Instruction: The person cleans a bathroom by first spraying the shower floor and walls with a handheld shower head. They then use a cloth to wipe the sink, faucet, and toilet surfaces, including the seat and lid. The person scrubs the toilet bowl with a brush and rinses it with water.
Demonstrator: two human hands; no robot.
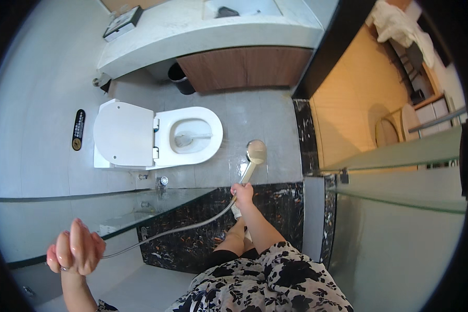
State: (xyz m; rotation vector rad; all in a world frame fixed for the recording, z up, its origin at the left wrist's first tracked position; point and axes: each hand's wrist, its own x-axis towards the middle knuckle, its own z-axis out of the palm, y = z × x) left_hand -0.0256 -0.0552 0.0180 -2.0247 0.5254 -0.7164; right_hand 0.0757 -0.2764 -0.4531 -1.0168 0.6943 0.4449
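Note:
My right hand [242, 194] grips the handle of a handheld shower head [256, 152], held out above the grey tiled floor to the right of the toilet bowl. From its handle a flexible metal hose [187, 227] curves down and left until it passes out of sight at my left hand [76, 247]. That hand is raised at the lower left with its fingers curled, near a glass panel [121, 218]. Whether anything is inside it is hidden. The white toilet [216, 136] has its lid [124, 134] raised, and water shows in the bowl.
A black bin [181, 80] stands under the pale counter [218, 37], beside a wooden cabinet front [245, 68]. Black marbled stone [187, 249] lies around my feet. To the right are a doorway with a dark threshold [306, 134] and glass panels [397, 156]. The floor [241, 117] shines wet in places.

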